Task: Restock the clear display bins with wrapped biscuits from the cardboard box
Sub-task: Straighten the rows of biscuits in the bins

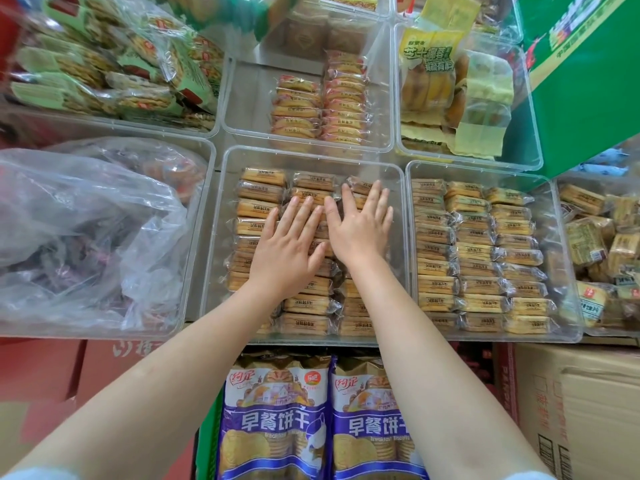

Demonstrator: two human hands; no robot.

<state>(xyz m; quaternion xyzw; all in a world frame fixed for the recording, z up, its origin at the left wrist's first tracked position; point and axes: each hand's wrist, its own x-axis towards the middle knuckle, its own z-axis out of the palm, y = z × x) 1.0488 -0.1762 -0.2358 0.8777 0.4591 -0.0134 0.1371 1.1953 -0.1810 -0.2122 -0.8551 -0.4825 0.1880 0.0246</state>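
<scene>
- Wrapped biscuits (256,208) are seen lying in three neat rows inside the middle clear bin (221,237), which is set in the front row of the display.
- The left hand (289,244) and the right hand (358,226) are both laid flat on the packets, fingers straight and spread; nothing is gripped or pinched by either.
- The step is judged to be a levelling or pressing-down of the rows.
- Risk: if too much weight is put on, the biscuits could be cracked inside their wrappers; if the push is uneven, packets could be tipped out of line or slid over one another.
- Risk: the thin bin wall could be flexed or the bin nudged against its neighbours.
- To the right a neighbouring bin (568,258) of similar packets is seen, to the left a bin holding a crumpled plastic bag (86,223).
- A cardboard box (581,410) stands at lower right, and purple biscuit bags (277,420) lie below the bin; whether this box is the supply cannot be told.
</scene>
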